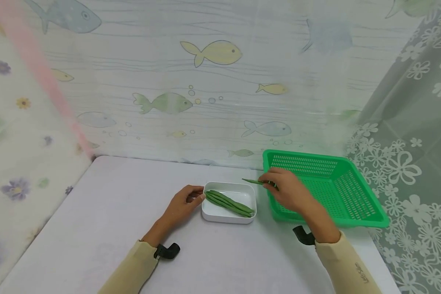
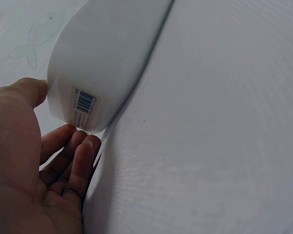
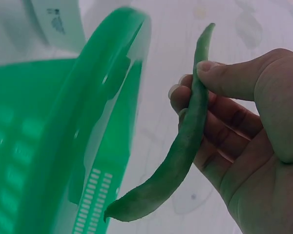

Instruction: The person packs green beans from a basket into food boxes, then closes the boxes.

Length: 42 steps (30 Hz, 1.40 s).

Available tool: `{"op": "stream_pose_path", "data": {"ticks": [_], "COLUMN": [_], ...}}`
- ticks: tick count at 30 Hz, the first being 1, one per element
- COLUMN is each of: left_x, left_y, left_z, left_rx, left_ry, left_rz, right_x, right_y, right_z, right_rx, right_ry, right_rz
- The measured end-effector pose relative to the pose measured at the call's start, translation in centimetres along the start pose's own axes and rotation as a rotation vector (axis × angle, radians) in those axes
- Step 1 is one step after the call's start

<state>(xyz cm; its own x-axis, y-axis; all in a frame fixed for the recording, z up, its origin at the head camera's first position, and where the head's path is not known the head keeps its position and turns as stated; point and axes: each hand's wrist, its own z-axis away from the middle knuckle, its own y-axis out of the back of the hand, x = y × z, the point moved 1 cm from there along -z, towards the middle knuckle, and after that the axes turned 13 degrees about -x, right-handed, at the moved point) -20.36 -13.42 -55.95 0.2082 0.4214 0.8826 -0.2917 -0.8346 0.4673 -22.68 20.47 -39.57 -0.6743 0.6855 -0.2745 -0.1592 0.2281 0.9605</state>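
A long green bean [image 3: 185, 131] with a curved lower end is pinched between the thumb and fingers of my right hand [image 1: 288, 190], at the left rim of the green basket [image 1: 365, 183]. Several green beans [image 1: 229, 203] lie side by side, slanting, in a white rectangular container [image 1: 228, 219] on the table. My left hand [image 1: 181, 204] holds that container at its left end. In the left wrist view the thumb presses near the rim, and the curled fingers [image 2: 82, 163] meet the wall below a barcode label [image 2: 85, 106].
A white cloth covers the table [image 1: 95, 228]. The basket, with slotted walls, takes up the right side close to the container. Behind the table hangs a fish-print curtain [image 1: 161, 134]; a floral sheet [image 1: 25, 163] stands left and a flowered lace curtain [image 1: 419, 171] right.
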Motion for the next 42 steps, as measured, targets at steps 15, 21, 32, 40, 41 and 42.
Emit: {"op": "stream_pose_path", "data": {"ticks": [15, 21, 32, 40, 41, 42], "left_x": [0.0, -0.3, -0.1, 0.2, 0.2, 0.2], "left_y": [0.0, -0.1, -0.2, -0.1, 0.0, 0.0], "left_z": [0.0, -0.1, -0.1, 0.0, 0.0, 0.0], "left_rx": [0.011, 0.014, 0.013, 0.011, 0.012, 0.012], "left_ry": [-0.016, -0.022, -0.019, -0.025, -0.023, -0.022], "left_rz": [-0.006, -0.012, -0.009, -0.006, -0.006, -0.005], "right_x": [-2.8, -3.5, -4.2, -3.6, -3.6, -3.5], "right_y": [-2.1, -3.0, -5.1, -6.5, -6.6, -6.8], "right_z": [-3.2, -4.3, -6.1, -6.9, -7.0, -7.1], "right_rx": [-0.078, -0.087, -0.142, -0.151, -0.157, -0.165], "right_ry": [0.039, 0.057, 0.034, 0.022, 0.02, 0.017], "right_rz": [-0.036, -0.049, -0.075, -0.143, -0.154, -0.163]}}
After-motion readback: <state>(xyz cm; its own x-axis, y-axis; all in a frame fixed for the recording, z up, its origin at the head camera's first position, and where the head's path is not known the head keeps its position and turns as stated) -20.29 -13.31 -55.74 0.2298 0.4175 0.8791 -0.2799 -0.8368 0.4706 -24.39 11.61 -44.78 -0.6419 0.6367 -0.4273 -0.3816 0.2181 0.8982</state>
